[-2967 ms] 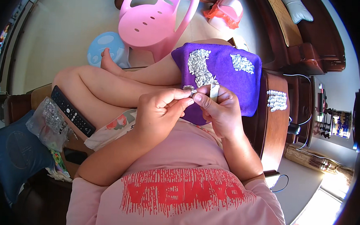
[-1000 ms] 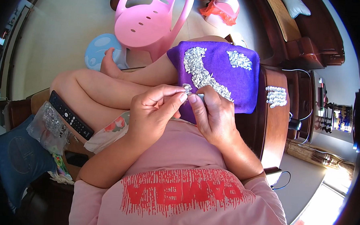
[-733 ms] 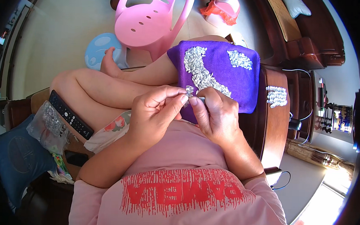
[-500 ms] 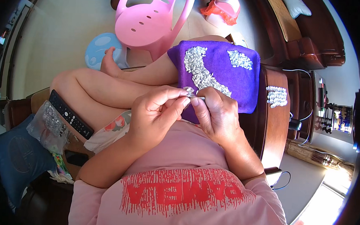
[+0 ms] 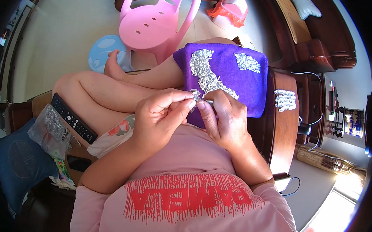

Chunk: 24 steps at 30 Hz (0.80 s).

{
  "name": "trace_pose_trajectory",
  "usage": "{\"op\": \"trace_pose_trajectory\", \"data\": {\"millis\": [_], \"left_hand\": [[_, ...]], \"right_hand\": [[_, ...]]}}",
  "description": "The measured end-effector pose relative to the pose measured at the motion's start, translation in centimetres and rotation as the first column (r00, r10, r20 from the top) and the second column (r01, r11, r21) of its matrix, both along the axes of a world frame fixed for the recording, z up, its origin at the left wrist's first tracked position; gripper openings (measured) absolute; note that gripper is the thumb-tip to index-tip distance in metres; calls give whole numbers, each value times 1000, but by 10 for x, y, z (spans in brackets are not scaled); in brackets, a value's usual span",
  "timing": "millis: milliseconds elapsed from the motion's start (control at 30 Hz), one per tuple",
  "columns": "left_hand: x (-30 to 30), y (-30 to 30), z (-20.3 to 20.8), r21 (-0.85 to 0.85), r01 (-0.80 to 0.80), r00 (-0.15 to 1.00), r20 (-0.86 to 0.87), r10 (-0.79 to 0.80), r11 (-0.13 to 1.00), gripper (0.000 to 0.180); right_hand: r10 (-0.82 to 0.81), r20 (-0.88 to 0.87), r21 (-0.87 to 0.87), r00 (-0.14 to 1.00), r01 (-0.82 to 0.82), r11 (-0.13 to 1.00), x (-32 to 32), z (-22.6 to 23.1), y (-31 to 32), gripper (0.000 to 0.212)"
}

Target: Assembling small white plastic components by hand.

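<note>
My left hand (image 5: 156, 114) pinches a small shiny silvery piece (image 5: 195, 93) between thumb and fingertips. Close beside it, my right hand (image 5: 226, 117) is closed around a slim grey metal tool (image 5: 210, 102), whose tip meets the piece; most of the tool is hidden in the fingers, so its kind does not show. Just beyond both hands a purple towel (image 5: 247, 87) lies over my lap. A curved band of small silvery-white, grain-shaped pieces (image 5: 202, 69) is spread on it, and a smaller heap (image 5: 247, 62) lies at its far right.
Right of the towel, rows of silvery beadwork (image 5: 285, 99) rest on a brown wooden armrest (image 5: 282, 137). On my left lie a black remote (image 5: 74, 118), a clear plastic bag (image 5: 52, 131) and a phone (image 5: 79, 163). Ahead stand a pink chair (image 5: 150, 29), a blue stool (image 5: 103, 52) and a pink-lidded bin (image 5: 232, 8).
Both hands hold nearly the same place, fingertips together. The silvery piece and the tool have shifted very slightly in the fingers.
</note>
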<state>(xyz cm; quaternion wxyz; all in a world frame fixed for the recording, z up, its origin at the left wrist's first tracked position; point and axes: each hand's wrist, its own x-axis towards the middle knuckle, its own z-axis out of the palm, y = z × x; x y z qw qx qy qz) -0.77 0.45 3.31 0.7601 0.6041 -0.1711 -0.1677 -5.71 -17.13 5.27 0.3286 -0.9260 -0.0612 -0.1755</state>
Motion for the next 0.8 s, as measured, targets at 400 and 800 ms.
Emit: {"op": "trace_pose_trajectory", "data": {"millis": [400,800], "left_hand": [[1,1,2,-15,21,1000,18,-20,1000,15],[1,1,0,14,-7,993,114,5,1000,13]], "right_hand": [[29,-21,22,999,-28,999,1,4,-2,18],[39,-85,129,996,-28,991,-2,5,0,18]]}}
